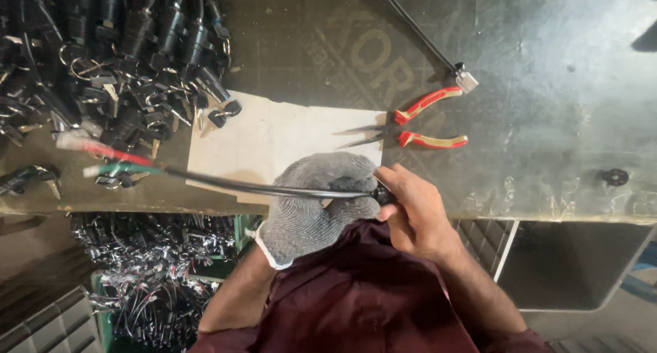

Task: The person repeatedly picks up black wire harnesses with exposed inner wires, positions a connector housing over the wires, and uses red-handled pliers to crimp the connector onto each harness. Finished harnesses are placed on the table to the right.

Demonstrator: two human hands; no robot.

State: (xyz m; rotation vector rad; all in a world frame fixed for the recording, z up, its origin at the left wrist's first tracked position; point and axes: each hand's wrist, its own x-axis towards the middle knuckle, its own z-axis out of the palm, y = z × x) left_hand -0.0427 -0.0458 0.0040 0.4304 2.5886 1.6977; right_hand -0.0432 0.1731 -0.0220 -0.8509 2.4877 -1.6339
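Gloved left hand (311, 202) was clamped around black cable (226, 183) at bench edge (547, 212); bare right hand (410, 206) pinched its near end. Seemingly mid-fitting; next move needs steady grip. Pliers (410, 127) lay just beyond.

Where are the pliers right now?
In the head view, the pliers lie open on the bench, right of centre, tips on the paper sheet's right edge, just above the right hand.

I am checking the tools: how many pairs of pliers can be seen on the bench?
1: red-handled pliers lie on the bench, right of the paper sheet. The parts pile could hide more.
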